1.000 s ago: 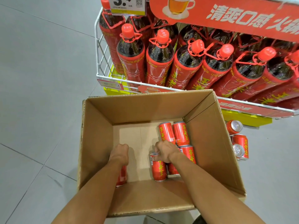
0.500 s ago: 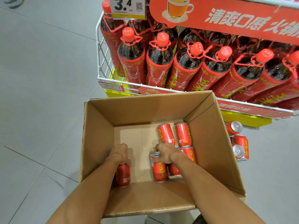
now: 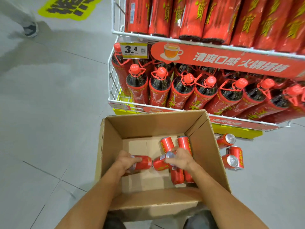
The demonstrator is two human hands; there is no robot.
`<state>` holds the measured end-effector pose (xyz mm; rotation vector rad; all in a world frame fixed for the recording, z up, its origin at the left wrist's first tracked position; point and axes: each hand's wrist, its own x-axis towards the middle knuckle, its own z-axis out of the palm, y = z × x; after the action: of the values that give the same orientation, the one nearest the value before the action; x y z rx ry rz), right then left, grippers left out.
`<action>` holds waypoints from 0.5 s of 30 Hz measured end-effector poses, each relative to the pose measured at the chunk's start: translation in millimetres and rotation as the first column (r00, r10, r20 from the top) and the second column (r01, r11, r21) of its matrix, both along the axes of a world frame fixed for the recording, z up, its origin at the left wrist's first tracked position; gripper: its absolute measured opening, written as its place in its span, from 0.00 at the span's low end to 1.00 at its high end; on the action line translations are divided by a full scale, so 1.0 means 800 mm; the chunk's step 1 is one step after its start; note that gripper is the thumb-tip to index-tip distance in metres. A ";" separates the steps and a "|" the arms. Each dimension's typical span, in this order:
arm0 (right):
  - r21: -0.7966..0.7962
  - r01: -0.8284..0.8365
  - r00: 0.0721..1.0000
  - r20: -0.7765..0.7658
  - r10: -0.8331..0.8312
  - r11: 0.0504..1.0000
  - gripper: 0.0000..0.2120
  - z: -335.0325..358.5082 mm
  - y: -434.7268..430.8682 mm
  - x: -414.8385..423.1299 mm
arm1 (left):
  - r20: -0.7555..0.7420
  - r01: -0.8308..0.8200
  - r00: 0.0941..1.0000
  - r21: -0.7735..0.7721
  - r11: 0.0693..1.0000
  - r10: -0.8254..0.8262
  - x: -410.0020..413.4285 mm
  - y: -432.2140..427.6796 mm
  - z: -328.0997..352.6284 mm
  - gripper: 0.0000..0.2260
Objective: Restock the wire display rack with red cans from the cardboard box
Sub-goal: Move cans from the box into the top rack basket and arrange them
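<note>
An open cardboard box (image 3: 113, 134) stands on the floor in front of the white wire display rack (image 3: 113, 90). Both hands are inside the box. My left hand (image 3: 126, 160) grips a red can (image 3: 143, 162) held sideways above the box floor. A second red can (image 3: 159, 164), also tilted sideways, is in my right hand (image 3: 180, 158). The two cans nearly meet end to end. Several more red cans (image 3: 166, 143) rest at the box's right side, partly hidden by my right hand.
Three red cans (image 3: 234, 158) lie on the floor right of the box. The rack's lower shelf holds large dark bottles with red caps (image 3: 160, 86); red packs fill the shelf above. A price tag (image 3: 133, 50) hangs on the rack. A person's foot (image 3: 29, 29) shows at far left.
Both hands have lifted their cans off the box floor and turned them sideways. The camera has tilted up, and more of the rack shows.
</note>
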<state>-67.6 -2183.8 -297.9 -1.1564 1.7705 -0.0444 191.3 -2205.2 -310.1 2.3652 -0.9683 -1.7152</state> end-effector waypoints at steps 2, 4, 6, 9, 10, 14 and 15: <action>-0.033 0.243 0.968 0.079 -0.240 0.969 0.12 0.047 0.008 -0.005 | -0.153 -0.242 0.959 -0.002 0.970 0.238 -0.007 -0.003 0.049 0.27; -0.002 0.487 0.856 0.202 -0.476 0.874 0.11 0.102 0.014 -0.009 | -0.287 -0.401 0.878 -0.007 0.916 0.382 -0.016 -0.006 0.115 0.27; 0.074 0.629 0.702 0.375 -0.606 0.774 0.09 0.169 0.021 -0.006 | -0.409 -0.466 0.808 -0.003 0.885 0.424 -0.029 -0.005 0.195 0.21; 0.126 0.696 0.560 0.521 -0.644 0.707 0.07 0.288 0.032 0.006 | -0.565 -0.473 0.718 0.032 0.881 0.406 -0.054 0.000 0.316 0.15; 0.124 0.691 0.543 0.561 -0.625 0.712 0.06 0.330 0.035 0.010 | -0.603 -0.456 0.703 0.025 0.890 0.377 -0.060 0.002 0.355 0.14; 0.029 0.644 0.581 0.632 -0.513 0.764 0.21 0.490 0.045 0.009 | -0.684 -0.384 0.694 -0.090 0.919 0.223 -0.078 0.010 0.505 0.13; -0.018 0.614 0.614 0.639 -0.464 0.789 0.24 0.531 0.049 0.002 | -0.675 -0.356 0.716 -0.133 0.925 0.179 -0.079 0.011 0.543 0.17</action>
<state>-65.7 -2144.7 127.1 -0.5910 1.4676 -0.9307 128.3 -2196.4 124.3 1.4542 -0.6223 -1.9293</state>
